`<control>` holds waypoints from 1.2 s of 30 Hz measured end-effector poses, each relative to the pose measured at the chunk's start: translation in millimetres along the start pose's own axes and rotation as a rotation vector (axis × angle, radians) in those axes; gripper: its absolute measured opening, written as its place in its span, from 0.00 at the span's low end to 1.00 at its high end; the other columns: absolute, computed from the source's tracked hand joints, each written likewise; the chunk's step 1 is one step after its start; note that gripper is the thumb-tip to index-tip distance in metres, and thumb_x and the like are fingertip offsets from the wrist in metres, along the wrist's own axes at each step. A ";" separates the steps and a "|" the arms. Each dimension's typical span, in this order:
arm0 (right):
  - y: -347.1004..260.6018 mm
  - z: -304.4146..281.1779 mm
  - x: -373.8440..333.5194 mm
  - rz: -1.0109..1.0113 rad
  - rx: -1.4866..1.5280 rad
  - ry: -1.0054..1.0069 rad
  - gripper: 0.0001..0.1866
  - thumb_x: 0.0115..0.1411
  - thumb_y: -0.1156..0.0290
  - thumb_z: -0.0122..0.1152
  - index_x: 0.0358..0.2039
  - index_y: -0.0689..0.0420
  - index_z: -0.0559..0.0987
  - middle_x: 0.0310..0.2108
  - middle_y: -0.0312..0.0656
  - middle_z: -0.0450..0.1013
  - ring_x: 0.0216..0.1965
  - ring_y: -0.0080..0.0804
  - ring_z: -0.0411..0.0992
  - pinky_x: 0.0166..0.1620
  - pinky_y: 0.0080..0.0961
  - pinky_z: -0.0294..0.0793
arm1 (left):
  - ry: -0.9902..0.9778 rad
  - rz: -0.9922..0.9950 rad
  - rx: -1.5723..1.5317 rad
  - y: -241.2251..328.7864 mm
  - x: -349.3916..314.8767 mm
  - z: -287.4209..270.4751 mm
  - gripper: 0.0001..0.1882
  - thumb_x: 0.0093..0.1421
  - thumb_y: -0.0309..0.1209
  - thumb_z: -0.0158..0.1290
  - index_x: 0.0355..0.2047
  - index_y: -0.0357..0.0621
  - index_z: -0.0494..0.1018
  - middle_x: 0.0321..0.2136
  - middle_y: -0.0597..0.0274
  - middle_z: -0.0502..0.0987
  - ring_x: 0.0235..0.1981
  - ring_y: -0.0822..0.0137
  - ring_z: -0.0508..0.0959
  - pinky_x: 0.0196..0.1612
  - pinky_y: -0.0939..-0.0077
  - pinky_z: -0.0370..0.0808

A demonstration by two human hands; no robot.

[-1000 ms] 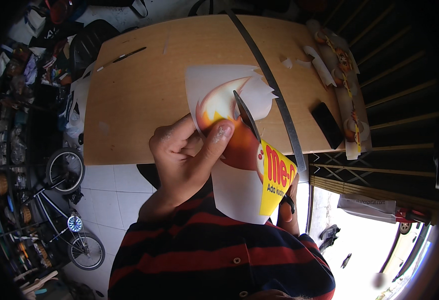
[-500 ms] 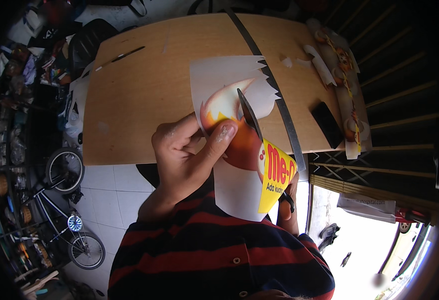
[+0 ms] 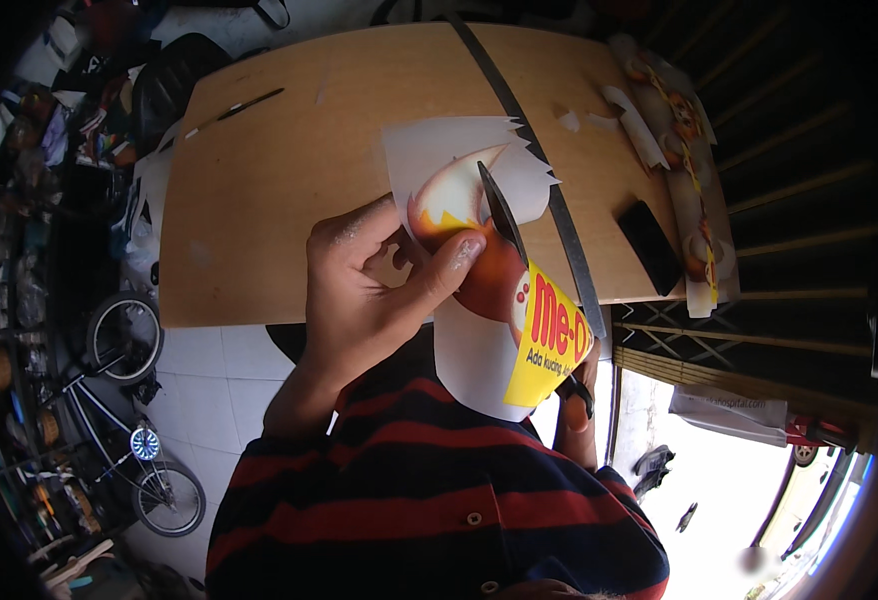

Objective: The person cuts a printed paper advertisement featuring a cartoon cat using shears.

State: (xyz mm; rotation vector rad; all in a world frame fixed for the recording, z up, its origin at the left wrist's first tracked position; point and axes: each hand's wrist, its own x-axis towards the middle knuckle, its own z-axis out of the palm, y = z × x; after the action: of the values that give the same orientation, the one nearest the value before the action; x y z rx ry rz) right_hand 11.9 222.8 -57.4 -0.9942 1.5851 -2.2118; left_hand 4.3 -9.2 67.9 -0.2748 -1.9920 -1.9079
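A printed sheet (image 3: 474, 355) is held up in front of my chest, with an orange-brown tail-like picture, a yellow panel with red lettering, and white margins. My left hand (image 3: 384, 285) pinches it at its left side, thumb on the printed face and fingers behind. Scissors (image 3: 500, 215) lie along the picture's right edge, one dark blade in front of the sheet; the other blade is hidden. My right hand (image 3: 579, 425) is mostly covered by the sheet, its fingers around the black scissor handle. The sheet's upper right edge is jagged from cuts.
A wooden table (image 3: 259, 220) stands beyond, crossed by a dark metal ruler (image 3: 499, 85). On it are a pen (image 3: 239, 112), a black phone (image 3: 649, 247) and a long printed strip (image 3: 679, 150). A bicycle (image 3: 114, 420) leans at the left, near crowded shelves (image 3: 19, 390).
The lower end of the sheet has risen and tilted slightly, showing more of the yellow panel. My left thumb sits a little farther right. The scissor blade is still at the picture's edge.
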 end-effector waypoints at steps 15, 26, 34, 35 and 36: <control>-2.3 1.8 -0.1 0.002 -0.016 -0.009 0.44 0.28 0.28 0.58 0.22 0.65 0.74 0.15 0.35 0.69 0.13 0.19 0.68 0.18 0.10 0.64 | 0.084 -0.023 -0.075 1.7 -0.8 5.2 0.05 0.52 0.24 0.57 0.26 0.33 0.74 0.20 0.70 0.73 0.21 0.84 0.63 0.24 0.89 0.59; -9.6 11.4 5.0 0.068 0.019 0.076 0.41 0.31 0.31 0.58 0.19 0.66 0.73 0.10 0.36 0.66 0.09 0.19 0.66 0.14 0.11 0.62 | 0.029 -0.294 -0.461 6.0 -6.9 13.0 0.08 0.54 0.24 0.54 0.32 0.29 0.73 0.27 0.58 0.76 0.23 0.76 0.75 0.19 0.83 0.74; -8.7 10.9 2.2 0.078 0.000 0.072 0.42 0.31 0.30 0.58 0.19 0.66 0.73 0.10 0.35 0.67 0.09 0.19 0.66 0.14 0.11 0.62 | 0.058 -0.193 -0.241 4.3 -9.3 12.3 0.06 0.54 0.24 0.55 0.29 0.31 0.73 0.22 0.63 0.75 0.17 0.83 0.70 0.17 0.90 0.65; -8.2 10.6 1.9 0.080 0.001 0.073 0.42 0.31 0.30 0.58 0.19 0.66 0.73 0.10 0.35 0.67 0.09 0.19 0.66 0.14 0.11 0.62 | 0.060 -0.182 -0.216 4.1 -9.5 12.3 0.06 0.54 0.24 0.55 0.28 0.31 0.73 0.22 0.63 0.75 0.17 0.83 0.69 0.17 0.90 0.65; -7.5 10.5 2.1 0.079 -0.002 0.074 0.42 0.31 0.30 0.58 0.19 0.66 0.73 0.10 0.35 0.67 0.09 0.19 0.66 0.14 0.11 0.62 | 0.061 -0.180 -0.209 4.3 -9.4 12.6 0.06 0.54 0.24 0.55 0.28 0.32 0.73 0.22 0.63 0.75 0.17 0.83 0.69 0.18 0.90 0.65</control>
State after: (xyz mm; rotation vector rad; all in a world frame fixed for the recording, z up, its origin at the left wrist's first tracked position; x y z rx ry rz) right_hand 18.6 216.7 -47.9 -0.8444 1.6282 -2.2180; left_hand 12.9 4.6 67.9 -0.0920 -1.8330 -2.2133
